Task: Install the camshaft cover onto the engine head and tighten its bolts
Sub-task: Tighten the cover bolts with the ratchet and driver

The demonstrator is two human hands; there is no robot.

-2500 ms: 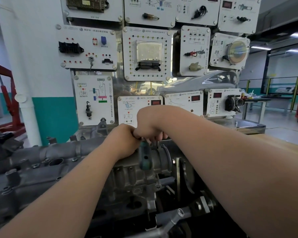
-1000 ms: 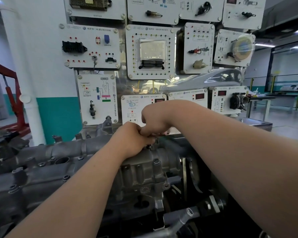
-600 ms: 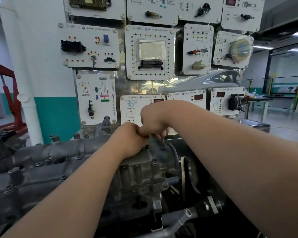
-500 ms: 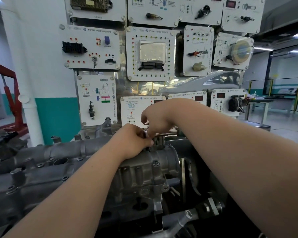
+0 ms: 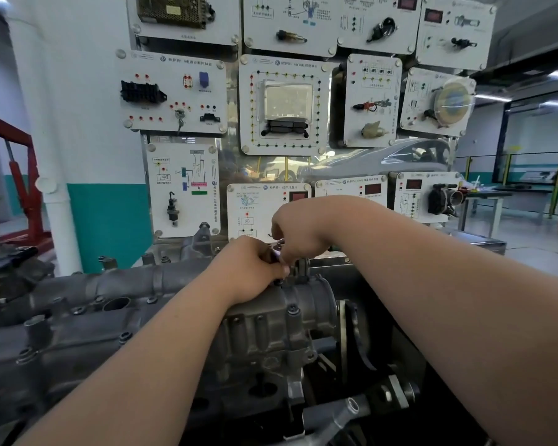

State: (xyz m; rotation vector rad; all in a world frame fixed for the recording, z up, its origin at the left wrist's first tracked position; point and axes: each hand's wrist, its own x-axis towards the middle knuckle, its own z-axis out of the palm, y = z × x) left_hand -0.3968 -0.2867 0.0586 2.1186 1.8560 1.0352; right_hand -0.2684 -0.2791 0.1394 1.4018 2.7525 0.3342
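The grey cast camshaft cover [image 5: 87, 320] lies along the engine head [image 5: 264, 358], from the left edge to the centre. Several dark bolts [image 5: 292, 310] sit in its flange. Both hands meet at the cover's far right end. My left hand [image 5: 248, 268] rests on the cover with its fingers closed around the lower part of a wrench, over a bolt. My right hand [image 5: 298, 226] is closed just above it on the wrench, whose silver head [image 5: 281, 243] shows between the hands. The handle is almost wholly hidden behind my right wrist.
A board of white training panels [image 5: 284, 104] stands right behind the engine. A red hoist frame [image 5: 20, 175] and a white pipe [image 5: 55, 201] are at the left. A pulley [image 5: 347, 333] and a metal bracket [image 5: 348, 410] sit at the engine's right end.
The wrench's green handle hung down in front of the cover, then swung up and back behind my right hand. Both hands stayed on the same bolt.
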